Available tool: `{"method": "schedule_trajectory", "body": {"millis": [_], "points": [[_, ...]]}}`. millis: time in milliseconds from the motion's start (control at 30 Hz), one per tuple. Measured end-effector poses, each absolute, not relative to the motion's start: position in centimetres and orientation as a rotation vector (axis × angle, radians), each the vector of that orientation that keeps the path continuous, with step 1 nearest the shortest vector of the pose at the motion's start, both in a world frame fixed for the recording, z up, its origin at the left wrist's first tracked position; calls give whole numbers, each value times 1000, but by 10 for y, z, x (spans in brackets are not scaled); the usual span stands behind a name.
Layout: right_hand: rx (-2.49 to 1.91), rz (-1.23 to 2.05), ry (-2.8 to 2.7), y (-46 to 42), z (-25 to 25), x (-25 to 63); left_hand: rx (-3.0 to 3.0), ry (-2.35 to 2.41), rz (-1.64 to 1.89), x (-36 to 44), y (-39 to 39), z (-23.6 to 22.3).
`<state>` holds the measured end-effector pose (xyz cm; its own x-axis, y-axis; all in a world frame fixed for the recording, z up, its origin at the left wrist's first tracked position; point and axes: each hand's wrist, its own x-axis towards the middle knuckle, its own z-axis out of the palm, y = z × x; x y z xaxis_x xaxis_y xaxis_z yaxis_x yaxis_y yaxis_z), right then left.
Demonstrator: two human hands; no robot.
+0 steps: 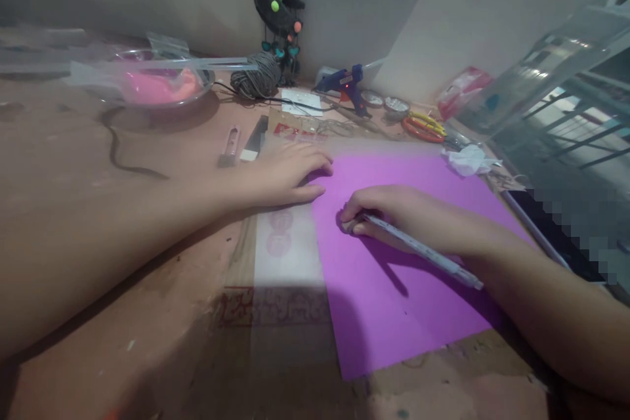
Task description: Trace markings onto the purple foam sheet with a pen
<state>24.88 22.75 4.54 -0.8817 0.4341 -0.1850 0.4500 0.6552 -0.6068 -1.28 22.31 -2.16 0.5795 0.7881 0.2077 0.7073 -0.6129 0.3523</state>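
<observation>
Over the flat, purple rectangular paper sheet (pixel 418 315), the right hand (pixel 388 210) clamps a slim, pale pen (pixel 423 251), slanting toward the sheet's near-right corner; the left hand (pixel 290 174), fingers apart, rests farther off, at the sheet's upper-left edge.

Paper (pixel 418 302) on tbl (pixel 172 321); glue gun (pixel 347 84) behind, yarn (pixel 256 75) L of gun, bowl (pixel 165 105) further L.
</observation>
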Motion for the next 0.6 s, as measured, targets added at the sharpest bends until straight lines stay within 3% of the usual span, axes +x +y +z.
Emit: {"method": "schedule_trajectory", "body": {"millis": [200,500,600], "points": [[927,-941,2889,243,47,253,2585,1241,521,-12,222,-20],[1824,-392,2990,307,25,283,2578,1210,547,-16,223,-24],[1908,-440,3161,303,21,281,2568,1211,549,-16,223,-24]]}}
